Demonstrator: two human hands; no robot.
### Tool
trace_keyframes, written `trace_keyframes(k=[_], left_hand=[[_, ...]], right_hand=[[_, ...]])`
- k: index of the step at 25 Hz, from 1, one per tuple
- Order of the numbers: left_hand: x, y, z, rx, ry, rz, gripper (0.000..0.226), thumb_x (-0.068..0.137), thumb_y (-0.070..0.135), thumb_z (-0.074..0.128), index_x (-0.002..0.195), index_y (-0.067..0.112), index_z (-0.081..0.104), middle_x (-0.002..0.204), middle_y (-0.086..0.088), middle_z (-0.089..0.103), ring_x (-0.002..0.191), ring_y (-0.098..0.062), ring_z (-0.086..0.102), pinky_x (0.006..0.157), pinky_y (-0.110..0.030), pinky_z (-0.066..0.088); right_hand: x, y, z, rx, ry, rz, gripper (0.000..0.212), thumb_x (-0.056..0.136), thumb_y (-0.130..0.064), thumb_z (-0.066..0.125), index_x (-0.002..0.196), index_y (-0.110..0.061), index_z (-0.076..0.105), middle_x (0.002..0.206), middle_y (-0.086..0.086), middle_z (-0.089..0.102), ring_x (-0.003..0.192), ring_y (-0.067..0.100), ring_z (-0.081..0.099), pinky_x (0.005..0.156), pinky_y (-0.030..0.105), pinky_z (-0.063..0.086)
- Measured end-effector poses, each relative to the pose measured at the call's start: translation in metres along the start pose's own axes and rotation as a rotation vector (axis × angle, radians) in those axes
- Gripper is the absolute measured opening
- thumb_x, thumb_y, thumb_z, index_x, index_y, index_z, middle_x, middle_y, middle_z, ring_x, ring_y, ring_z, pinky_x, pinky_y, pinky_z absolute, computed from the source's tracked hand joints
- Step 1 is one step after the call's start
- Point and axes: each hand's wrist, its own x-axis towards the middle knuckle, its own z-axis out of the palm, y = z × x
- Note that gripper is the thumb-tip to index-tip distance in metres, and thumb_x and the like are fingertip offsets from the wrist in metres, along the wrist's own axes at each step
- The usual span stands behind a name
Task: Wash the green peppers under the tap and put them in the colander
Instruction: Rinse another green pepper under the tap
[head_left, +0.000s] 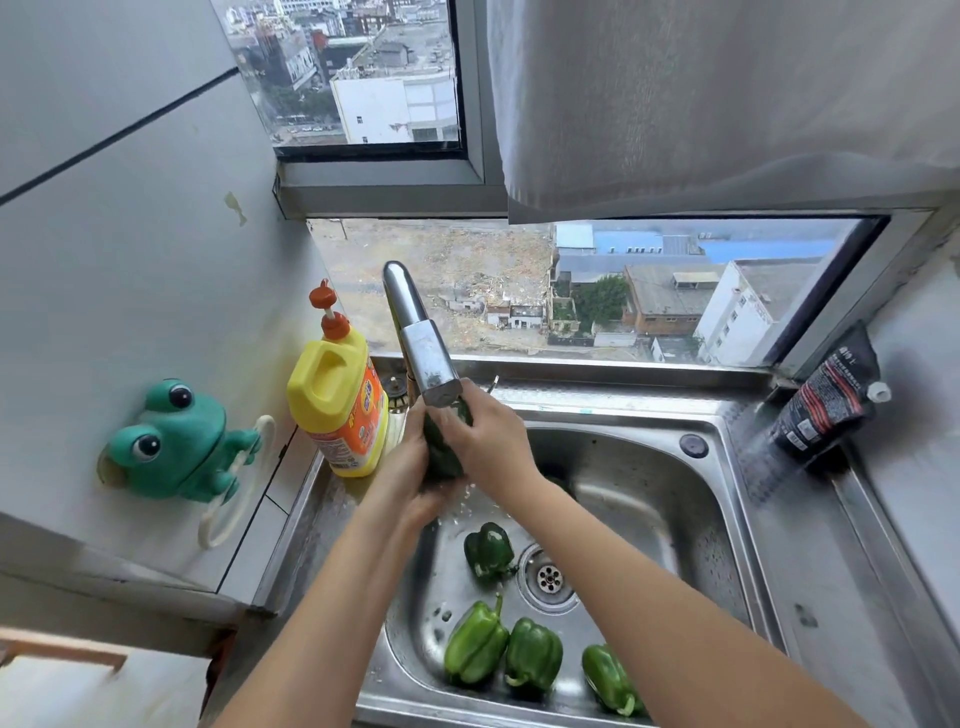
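Observation:
A dark green pepper (441, 452) sits under the chrome tap (423, 348), water splashing below it. My left hand (410, 467) cups it from the left and below; my right hand (493, 441) wraps over it from the right. Several more green peppers lie in the steel sink (649, 499): one dark pepper (488, 552) beside the drain (549, 578), and three near the front edge, pepper (475, 644), pepper (534, 653), pepper (610, 678). No colander is in view.
A yellow detergent bottle (337, 400) with an orange pump stands at the sink's back left corner. A green frog holder (174, 441) hangs on the left wall. A black pouch (826, 400) leans at the back right. The window is directly behind the sink.

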Motion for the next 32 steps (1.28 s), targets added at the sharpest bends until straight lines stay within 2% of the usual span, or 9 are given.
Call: trace_keyframes(k=[4,7,9,13,17,20,24,28,32], left_hand=[[-0.001,0.013,-0.006,0.189,-0.069,-0.113,0.033,0.094,0.043,0.049,0.106,0.015,0.061,0.103,-0.019,0.067,0.091,-0.034,0.067,0.067,-0.051,0.058],[-0.002,0.019,-0.012,0.102,-0.087,-0.205,0.024,0.090,0.030,0.056,0.103,0.010,0.063,0.092,-0.020,0.071,0.072,-0.034,0.072,0.052,-0.046,0.059],[-0.003,0.019,-0.014,-0.019,-0.090,-0.252,0.020,0.079,0.016,0.060,0.094,0.004,0.062,0.083,-0.022,0.070,0.064,-0.036,0.070,0.046,-0.046,0.057],[-0.004,0.014,-0.020,0.032,-0.122,-0.232,0.023,0.070,0.016,0.057,0.084,0.003,0.070,0.080,-0.021,0.071,0.064,-0.035,0.071,0.054,-0.054,0.054],[0.003,0.012,-0.016,0.115,-0.067,-0.156,0.037,0.093,0.033,0.044,0.091,0.008,0.072,0.088,-0.017,0.073,0.082,-0.033,0.069,0.079,-0.054,0.051],[0.002,0.004,-0.005,0.200,0.006,0.210,0.035,0.098,0.032,0.041,0.104,0.007,0.065,0.088,-0.012,0.074,0.077,-0.022,0.071,0.063,-0.033,0.057],[-0.005,-0.020,0.003,0.497,-0.058,0.509,0.038,0.092,0.035,0.056,0.122,0.012,0.053,0.109,-0.009,0.066,0.100,-0.023,0.066,0.080,-0.035,0.057],[-0.008,-0.015,0.004,0.434,0.083,0.567,0.032,0.095,0.040,0.047,0.102,0.011,0.058,0.087,-0.006,0.070,0.084,-0.025,0.065,0.073,-0.040,0.051],[-0.008,0.020,0.001,0.146,0.087,0.204,0.044,0.098,0.043,0.034,0.084,0.015,0.065,0.068,-0.008,0.073,0.078,-0.028,0.065,0.082,-0.047,0.051]], right_hand=[[0.022,-0.013,-0.029,0.318,-0.304,0.326,0.051,0.099,-0.039,0.035,0.125,0.000,0.055,0.117,0.017,0.060,0.088,0.017,0.052,0.067,0.012,0.042],[0.018,-0.008,-0.012,0.182,-0.227,0.161,0.055,0.091,-0.042,0.033,0.118,-0.003,0.061,0.123,0.018,0.061,0.109,0.027,0.057,0.093,0.033,0.044],[0.008,0.001,-0.001,0.190,-0.192,0.024,0.054,0.084,-0.044,0.039,0.115,-0.007,0.062,0.116,0.013,0.064,0.107,0.022,0.057,0.095,0.036,0.043],[-0.002,0.017,-0.013,0.117,-0.354,-0.139,0.063,0.070,-0.048,0.074,0.124,-0.026,0.052,0.118,-0.005,0.057,0.110,0.011,0.055,0.098,0.027,0.045],[-0.003,0.020,-0.027,0.323,-0.502,0.021,0.048,0.073,-0.021,0.080,0.102,-0.044,0.051,0.101,-0.008,0.060,0.092,0.006,0.061,0.083,0.023,0.052],[0.000,0.017,-0.024,0.424,-0.340,0.073,0.017,0.086,-0.035,0.066,0.097,-0.024,0.060,0.091,0.001,0.065,0.085,0.016,0.064,0.083,0.034,0.056],[0.013,0.010,-0.017,0.495,0.106,0.289,0.044,0.093,-0.050,0.047,0.068,-0.021,0.068,0.076,0.012,0.069,0.073,0.027,0.065,0.078,0.045,0.055],[0.010,0.009,-0.011,0.323,-0.026,0.047,0.020,0.093,-0.031,0.051,0.098,-0.020,0.068,0.090,0.002,0.068,0.082,0.012,0.062,0.077,0.033,0.051],[-0.003,0.018,0.004,0.521,-0.222,-0.021,0.055,0.081,-0.037,0.057,0.130,-0.015,0.047,0.119,0.008,0.060,0.111,0.023,0.058,0.094,0.034,0.050]])
